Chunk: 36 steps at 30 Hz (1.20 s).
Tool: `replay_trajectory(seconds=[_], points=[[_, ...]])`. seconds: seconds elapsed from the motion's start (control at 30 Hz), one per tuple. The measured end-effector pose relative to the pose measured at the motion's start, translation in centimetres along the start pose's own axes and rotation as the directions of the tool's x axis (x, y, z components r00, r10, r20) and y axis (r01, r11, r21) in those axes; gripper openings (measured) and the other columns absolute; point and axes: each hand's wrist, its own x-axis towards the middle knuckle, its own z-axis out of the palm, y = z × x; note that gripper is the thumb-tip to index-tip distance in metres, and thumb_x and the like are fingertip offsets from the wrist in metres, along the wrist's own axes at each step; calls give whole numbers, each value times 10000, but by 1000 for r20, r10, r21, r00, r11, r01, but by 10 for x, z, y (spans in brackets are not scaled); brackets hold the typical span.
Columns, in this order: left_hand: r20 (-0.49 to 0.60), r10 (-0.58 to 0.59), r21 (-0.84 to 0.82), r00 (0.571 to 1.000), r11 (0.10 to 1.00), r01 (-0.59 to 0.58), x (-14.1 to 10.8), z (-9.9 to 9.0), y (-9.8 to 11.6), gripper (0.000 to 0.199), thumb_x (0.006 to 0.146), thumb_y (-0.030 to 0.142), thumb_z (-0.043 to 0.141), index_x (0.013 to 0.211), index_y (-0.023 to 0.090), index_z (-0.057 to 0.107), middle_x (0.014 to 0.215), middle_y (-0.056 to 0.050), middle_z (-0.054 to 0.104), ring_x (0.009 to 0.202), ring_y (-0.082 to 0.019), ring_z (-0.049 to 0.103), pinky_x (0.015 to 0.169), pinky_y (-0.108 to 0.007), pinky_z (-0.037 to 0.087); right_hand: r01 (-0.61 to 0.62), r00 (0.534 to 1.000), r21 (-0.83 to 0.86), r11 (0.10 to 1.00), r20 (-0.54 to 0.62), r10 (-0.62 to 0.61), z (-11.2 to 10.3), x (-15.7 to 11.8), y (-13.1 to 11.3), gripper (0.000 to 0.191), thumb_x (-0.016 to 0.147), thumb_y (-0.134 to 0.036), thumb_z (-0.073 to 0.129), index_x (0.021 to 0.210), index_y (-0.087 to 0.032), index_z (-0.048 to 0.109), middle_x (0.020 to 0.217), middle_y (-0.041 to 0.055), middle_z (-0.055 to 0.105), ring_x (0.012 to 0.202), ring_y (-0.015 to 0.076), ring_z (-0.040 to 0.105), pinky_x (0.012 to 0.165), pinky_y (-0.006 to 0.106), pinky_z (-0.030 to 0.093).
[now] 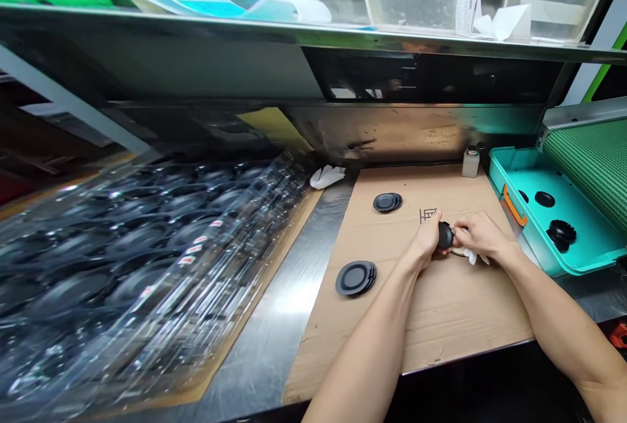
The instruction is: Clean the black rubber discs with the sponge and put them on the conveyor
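The black disc (445,235) is pinched in the left hand (430,234), above the cardboard (372,331); the right hand (482,232) bunches a white cloth (471,256) against its edge. A sideways push there could slip it loose, I'd say. Farther left, the near stack (355,278) leans, and a forearm brushing it might spread it. A teal bin (582,214) stands to the right.

Tabletop: brushed silver metal (289,282), bare in a strip left of the middle
Cardboard: flat brown cardboard sheet (455,325), right of that strip, reaching the front edge
On the cardboard: two fanned stacks of round black discs (353,278) on its left side; small whitish bottle with a dark cap (471,163) at the back right
Left side: clear plastic trays holding dark round parts (142,240), on brown board (208,371)
Back: crumpled white tissue (327,177)
Right side: teal plastic bin (536,240)
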Motion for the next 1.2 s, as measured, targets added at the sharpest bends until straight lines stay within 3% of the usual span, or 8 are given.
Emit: replay_trajectory(seconds=[0.2,0.3,0.5,0.63,0.73,0.97,1.07,1.2], points=[[136,-234,-602,963,752,268,8,-34,21,663,1015,577,213,1007,64,634,699,-148,659,476,-146,541,376,-211,428,-251,966,-238,938,-127,226,-10,0,28,330,934,-326,473,972,-208,778,925,109,753,867,242,666,744,307,418],[147,-233,-694,961,668,268,11,-43,22,625,1015,566,239,1067,69,616,741,-153,658,522,-157,554,406,-222,468,-172,985,-311,935,-80,154,-12,-3,31,431,938,-396,525,1281,-197,692,1240,158,683,1125,311,613,926,382,437],[103,-148,-710,984,682,177,13,-41,17,550,1026,504,244,1001,103,620,780,-149,670,532,-176,558,434,-258,443,188,960,-151,970,238,-149,-5,-10,15,427,820,-403,731,1234,-302,702,1221,71,678,1202,303,562,1080,466,363],[-37,-24,-674,999,739,-7,17,-26,8,426,1043,431,307,1004,134,609,901,-138,708,680,-199,658,554,-281,502,88,990,-50,995,-103,-93,9,1,9,446,940,-427,617,1343,-235,612,1259,114,656,1174,279,581,1025,424,415],[-68,65,-656,996,749,-93,18,-10,2,340,1052,350,356,1082,138,621,1005,-119,720,868,-193,697,795,-301,559,-6,944,70,998,-329,28,30,7,-3,444,975,-468,578,1332,-206,597,1237,122,648,1116,255,590,958,363,456],[47,70,-671,996,741,-20,14,-15,1,389,1042,353,377,1351,166,521,1304,-168,657,1032,-256,710,956,-477,560,35,981,-155,987,-185,-64,51,0,-36,329,1032,-383,492,1291,-252,648,1146,113,625,1076,253,531,866,318,444],[-7,68,-635,998,771,-57,16,-18,1,364,1030,257,397,1352,149,526,1290,-176,665,1036,-239,710,957,-457,568,-69,977,-226,972,-214,19,45,1,-32,369,1044,-362,454,1346,-230,618,1155,140,610,1063,263,524,873,336,433],[-48,97,-601,994,792,-106,18,-16,-1,396,1015,212,422,1399,145,492,1333,-191,652,1088,-243,701,993,-464,555,34,989,-242,970,-133,-68,41,2,-26,354,1045,-378,455,1336,-257,616,1195,126,593,1073,253,517,863,325,424]])
